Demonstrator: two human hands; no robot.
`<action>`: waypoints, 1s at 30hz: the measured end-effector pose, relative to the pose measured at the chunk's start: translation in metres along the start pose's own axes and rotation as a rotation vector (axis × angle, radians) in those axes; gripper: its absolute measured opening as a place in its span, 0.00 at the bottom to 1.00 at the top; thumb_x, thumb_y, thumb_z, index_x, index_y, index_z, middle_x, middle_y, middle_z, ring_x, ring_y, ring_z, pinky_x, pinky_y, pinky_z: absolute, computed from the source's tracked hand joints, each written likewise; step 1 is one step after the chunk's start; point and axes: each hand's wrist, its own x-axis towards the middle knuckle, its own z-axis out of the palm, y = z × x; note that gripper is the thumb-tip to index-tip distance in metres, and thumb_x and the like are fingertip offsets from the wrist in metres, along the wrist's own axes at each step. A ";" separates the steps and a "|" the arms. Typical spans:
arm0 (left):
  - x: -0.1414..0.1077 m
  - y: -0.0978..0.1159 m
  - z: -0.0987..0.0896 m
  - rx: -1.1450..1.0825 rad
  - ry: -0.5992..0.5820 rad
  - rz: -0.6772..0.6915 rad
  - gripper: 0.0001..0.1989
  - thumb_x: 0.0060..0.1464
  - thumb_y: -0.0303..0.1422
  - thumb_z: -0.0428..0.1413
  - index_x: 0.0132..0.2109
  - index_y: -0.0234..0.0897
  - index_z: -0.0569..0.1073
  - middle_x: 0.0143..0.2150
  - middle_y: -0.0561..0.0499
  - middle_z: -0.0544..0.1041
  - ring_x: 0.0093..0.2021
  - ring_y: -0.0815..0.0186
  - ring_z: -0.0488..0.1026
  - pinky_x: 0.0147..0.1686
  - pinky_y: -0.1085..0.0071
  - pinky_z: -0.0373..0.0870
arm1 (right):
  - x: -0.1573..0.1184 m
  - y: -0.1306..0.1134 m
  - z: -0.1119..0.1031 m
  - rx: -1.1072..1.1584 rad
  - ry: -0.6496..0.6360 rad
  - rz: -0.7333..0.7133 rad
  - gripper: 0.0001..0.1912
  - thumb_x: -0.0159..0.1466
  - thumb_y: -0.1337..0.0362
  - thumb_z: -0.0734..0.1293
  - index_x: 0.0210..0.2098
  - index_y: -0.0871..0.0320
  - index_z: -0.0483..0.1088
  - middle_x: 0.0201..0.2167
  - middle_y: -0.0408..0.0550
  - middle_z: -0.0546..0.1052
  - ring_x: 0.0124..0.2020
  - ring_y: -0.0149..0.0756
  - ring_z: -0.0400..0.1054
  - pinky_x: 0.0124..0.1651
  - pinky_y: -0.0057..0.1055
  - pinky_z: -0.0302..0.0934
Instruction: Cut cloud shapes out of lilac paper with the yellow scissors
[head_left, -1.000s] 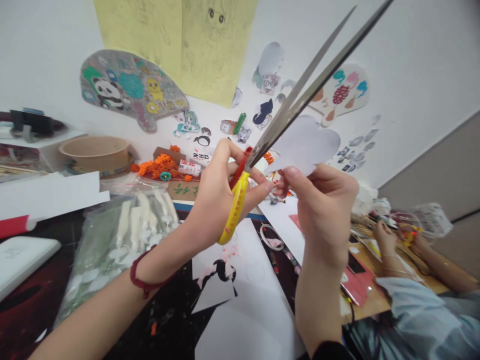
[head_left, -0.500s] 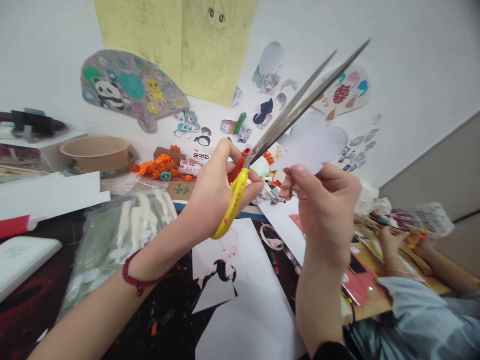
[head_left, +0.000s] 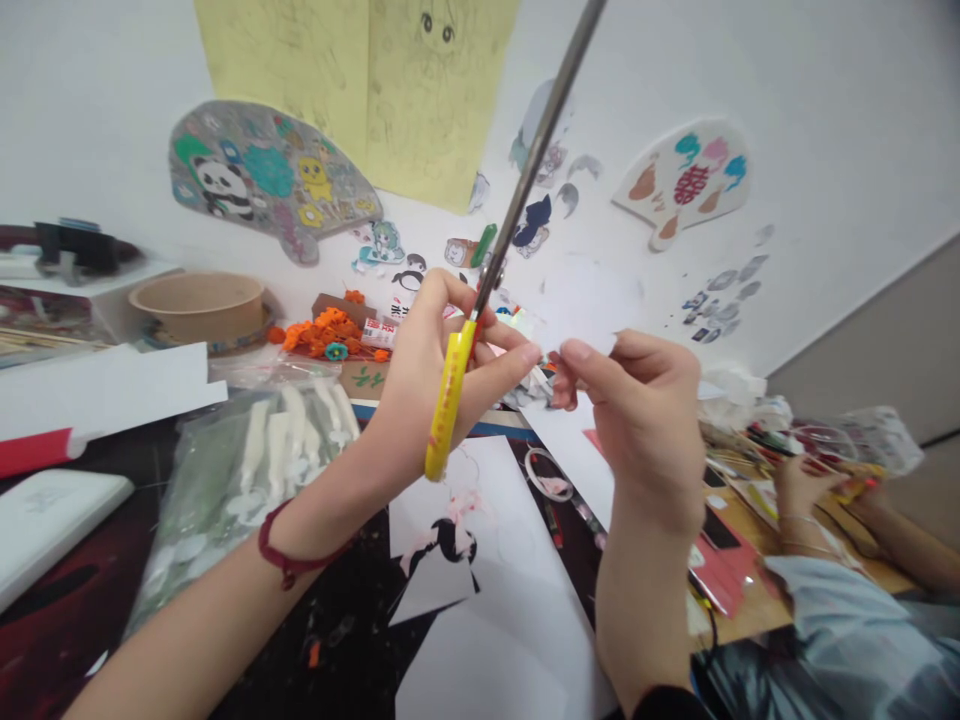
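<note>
My left hand (head_left: 442, 370), with a dark red cord at the wrist, holds scissors (head_left: 528, 175) by their yellow and red handles. The metal blades point up and look closed, one over the other. My left thumb and finger reach to the left edge of a white paper piece (head_left: 592, 300). That piece is pinched between the thumb and fingers of my right hand (head_left: 645, 420), in front of the white wall. Below the hands lie white sheets (head_left: 502, 600) with a pink and black drawing on the dark table.
A clear bag (head_left: 247, 460) of pale pieces, orange flowers (head_left: 326, 330), a round tan container (head_left: 199, 305) and a white box (head_left: 60, 530) are at left. At right, another person's hands (head_left: 806, 490) work above a wooden table. Drawings cover the wall.
The scissors have swung from pointing up and right to nearly upright, and their blades have come together. The paper has turned and shifted slightly left. My left fingers are now at its edge.
</note>
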 end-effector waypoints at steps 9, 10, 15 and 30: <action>0.004 0.000 -0.006 0.113 0.012 -0.038 0.21 0.48 0.29 0.66 0.37 0.41 0.58 0.25 0.60 0.67 0.23 0.74 0.63 0.23 0.73 0.58 | 0.002 0.000 -0.002 -0.014 0.031 -0.003 0.14 0.58 0.63 0.77 0.20 0.57 0.73 0.17 0.40 0.76 0.18 0.26 0.69 0.24 0.27 0.63; 0.004 -0.001 -0.006 0.124 0.020 -0.027 0.20 0.50 0.31 0.65 0.37 0.41 0.58 0.26 0.59 0.69 0.23 0.74 0.64 0.23 0.72 0.59 | 0.002 0.000 -0.002 -0.011 0.033 -0.008 0.14 0.58 0.63 0.77 0.20 0.57 0.73 0.17 0.40 0.76 0.18 0.26 0.69 0.24 0.26 0.63; 0.002 -0.002 -0.003 0.127 0.047 0.015 0.20 0.53 0.33 0.65 0.37 0.41 0.58 0.28 0.58 0.69 0.24 0.74 0.63 0.24 0.71 0.57 | 0.002 0.001 -0.003 -0.016 0.027 -0.016 0.16 0.58 0.62 0.77 0.19 0.58 0.71 0.17 0.40 0.76 0.18 0.26 0.69 0.23 0.26 0.63; 0.001 -0.004 -0.003 0.047 -0.018 -0.011 0.25 0.48 0.26 0.66 0.38 0.43 0.54 0.28 0.61 0.69 0.24 0.75 0.63 0.23 0.72 0.54 | 0.002 0.002 0.001 -0.087 0.027 -0.092 0.12 0.58 0.59 0.77 0.23 0.56 0.76 0.19 0.40 0.77 0.18 0.26 0.68 0.23 0.28 0.63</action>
